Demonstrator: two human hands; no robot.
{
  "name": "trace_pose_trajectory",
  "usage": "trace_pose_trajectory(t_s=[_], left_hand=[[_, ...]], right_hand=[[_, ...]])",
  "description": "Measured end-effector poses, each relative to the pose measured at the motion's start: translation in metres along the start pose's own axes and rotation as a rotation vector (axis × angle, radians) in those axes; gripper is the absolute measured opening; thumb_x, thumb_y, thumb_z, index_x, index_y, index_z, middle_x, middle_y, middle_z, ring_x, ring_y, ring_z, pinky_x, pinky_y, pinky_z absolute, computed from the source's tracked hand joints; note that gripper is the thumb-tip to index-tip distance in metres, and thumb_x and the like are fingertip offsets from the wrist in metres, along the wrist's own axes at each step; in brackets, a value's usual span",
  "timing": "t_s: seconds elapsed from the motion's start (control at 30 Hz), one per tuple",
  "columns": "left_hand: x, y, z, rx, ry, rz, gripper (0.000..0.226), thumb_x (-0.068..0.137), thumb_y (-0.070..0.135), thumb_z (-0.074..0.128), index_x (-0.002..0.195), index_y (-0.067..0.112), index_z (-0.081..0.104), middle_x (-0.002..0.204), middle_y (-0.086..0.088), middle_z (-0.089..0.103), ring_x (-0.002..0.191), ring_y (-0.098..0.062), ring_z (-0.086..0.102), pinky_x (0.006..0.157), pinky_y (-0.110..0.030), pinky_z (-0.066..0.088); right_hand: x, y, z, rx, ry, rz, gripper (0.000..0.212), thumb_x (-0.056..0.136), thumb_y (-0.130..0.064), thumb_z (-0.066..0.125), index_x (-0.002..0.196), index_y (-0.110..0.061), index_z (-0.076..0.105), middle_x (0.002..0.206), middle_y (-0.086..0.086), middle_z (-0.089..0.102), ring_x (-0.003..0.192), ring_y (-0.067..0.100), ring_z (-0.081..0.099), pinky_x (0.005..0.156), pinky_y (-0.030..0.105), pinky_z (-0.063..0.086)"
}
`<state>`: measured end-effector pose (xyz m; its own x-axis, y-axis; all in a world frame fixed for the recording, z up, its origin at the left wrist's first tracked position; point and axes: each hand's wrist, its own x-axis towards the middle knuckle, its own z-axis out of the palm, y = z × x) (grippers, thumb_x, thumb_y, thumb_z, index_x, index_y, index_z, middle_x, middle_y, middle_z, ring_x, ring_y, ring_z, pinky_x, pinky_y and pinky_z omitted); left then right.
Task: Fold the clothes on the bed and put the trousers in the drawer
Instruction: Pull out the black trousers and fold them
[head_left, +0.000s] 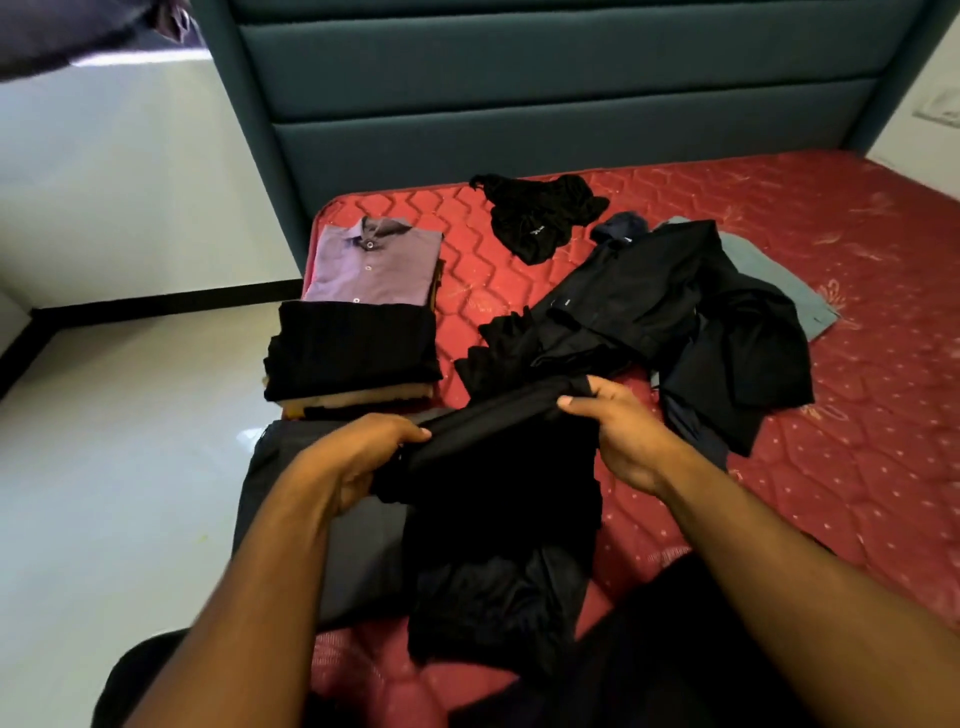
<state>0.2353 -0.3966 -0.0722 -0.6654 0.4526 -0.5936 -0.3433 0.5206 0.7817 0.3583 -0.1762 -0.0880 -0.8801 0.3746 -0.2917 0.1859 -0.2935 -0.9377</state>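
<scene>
A black garment (498, 499) hangs in front of me over the near part of the red mattress (857, 405). My left hand (358, 457) grips its upper left edge, and my right hand (623, 431) grips its upper right edge. Its lower part lies bunched on the bed. Under it on the left lies a flat grey garment (291, 467). A folded stack sits at the bed's left edge: a purple polo shirt (369, 265) behind a folded black piece (353, 353).
A heap of unfolded dark clothes (675, 322) lies mid-bed on a grey-blue garment (774, 286). A small crumpled black item (540, 218) sits near the teal headboard (545, 93). White tiled floor (114, 415) runs along the left. No drawer is in view.
</scene>
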Motion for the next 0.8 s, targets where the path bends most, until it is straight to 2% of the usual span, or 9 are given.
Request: trace_pose_trajectory(t_s=[0.13,0.2,0.27,0.37,0.5,0.63,0.7,0.73,0.8], left_hand=[[-0.024,-0.002,0.005,-0.345,-0.044,0.168,0.023,0.087,0.005,0.056,0.068,0.018,0.056,0.07,-0.003,0.051,0.062,-0.014,0.048,0.057,-0.028,0.037],[-0.035,0.015,0.006,-0.581,-0.056,0.251,0.03,0.086,0.001,0.052,0.064,0.019,0.056,0.062,0.002,0.055,0.058,-0.012,0.054,0.056,-0.026,0.043],[-0.049,0.045,0.003,-0.749,-0.147,0.294,0.028,0.084,0.009,0.054,0.06,0.018,0.063,0.061,0.001,0.063,0.057,-0.014,0.062,0.06,-0.024,0.052],[-0.055,0.1,-0.004,-0.602,-0.197,0.305,0.019,0.08,0.029,0.066,0.069,0.016,0.073,0.073,-0.006,0.071,0.068,-0.021,0.067,0.075,-0.034,0.055],[-0.072,0.182,-0.011,-0.169,-0.162,0.404,0.016,0.091,0.011,0.059,0.078,0.011,0.068,0.072,-0.005,0.072,0.06,-0.015,0.067,0.058,-0.024,0.055],[-0.092,0.259,-0.027,-0.374,-0.013,0.74,0.034,0.081,-0.015,0.06,0.084,0.018,0.053,0.082,-0.006,0.061,0.075,-0.021,0.064,0.074,-0.035,0.055],[-0.103,0.283,-0.029,-0.47,-0.032,0.826,0.048,0.079,-0.023,0.053,0.098,0.022,0.055,0.094,-0.009,0.061,0.085,-0.024,0.062,0.08,-0.04,0.055],[-0.112,0.294,-0.028,-0.466,-0.061,0.844,0.055,0.08,-0.024,0.05,0.107,0.024,0.055,0.099,-0.012,0.06,0.085,-0.025,0.062,0.076,-0.04,0.057],[-0.12,0.301,-0.028,-0.479,-0.072,0.864,0.064,0.081,-0.025,0.043,0.12,0.024,0.054,0.094,-0.013,0.059,0.07,-0.023,0.064,0.057,-0.033,0.058]], right_hand=[[-0.017,-0.008,0.016,0.36,-0.056,0.047,0.018,0.083,-0.001,0.05,0.077,-0.012,0.062,0.075,0.005,0.068,0.072,0.02,0.063,0.063,0.026,0.054],[-0.022,-0.028,0.023,0.294,-0.108,0.07,0.005,0.081,-0.011,0.061,0.082,-0.015,0.063,0.081,0.005,0.07,0.072,0.018,0.066,0.064,0.026,0.056],[-0.02,-0.061,0.028,0.137,-0.041,-0.11,0.006,0.085,-0.009,0.065,0.083,-0.014,0.062,0.078,0.005,0.069,0.066,0.015,0.067,0.06,0.024,0.055],[-0.02,-0.128,0.039,0.048,0.018,-0.372,0.012,0.086,0.002,0.063,0.08,-0.009,0.061,0.071,0.006,0.069,0.061,0.016,0.066,0.061,0.026,0.057],[-0.024,-0.209,0.039,-0.008,0.047,-0.492,0.01,0.085,0.005,0.064,0.083,-0.005,0.063,0.073,0.008,0.07,0.064,0.018,0.068,0.061,0.029,0.057],[-0.029,-0.265,0.035,-0.045,-0.034,-0.362,0.014,0.089,-0.01,0.061,0.099,-0.005,0.069,0.093,0.012,0.072,0.08,0.024,0.069,0.078,0.035,0.059],[-0.035,-0.29,0.034,-0.046,-0.091,-0.31,0.018,0.091,-0.019,0.057,0.098,-0.007,0.069,0.087,0.008,0.074,0.075,0.019,0.07,0.072,0.029,0.059],[-0.038,-0.302,0.033,-0.006,-0.119,-0.326,0.019,0.091,-0.023,0.057,0.094,-0.009,0.069,0.082,0.006,0.074,0.069,0.017,0.07,0.066,0.027,0.058],[-0.043,-0.309,0.035,-0.102,-0.177,-0.299,0.025,0.086,-0.033,0.061,0.091,-0.011,0.072,0.087,0.006,0.075,0.071,0.016,0.07,0.072,0.029,0.056]])
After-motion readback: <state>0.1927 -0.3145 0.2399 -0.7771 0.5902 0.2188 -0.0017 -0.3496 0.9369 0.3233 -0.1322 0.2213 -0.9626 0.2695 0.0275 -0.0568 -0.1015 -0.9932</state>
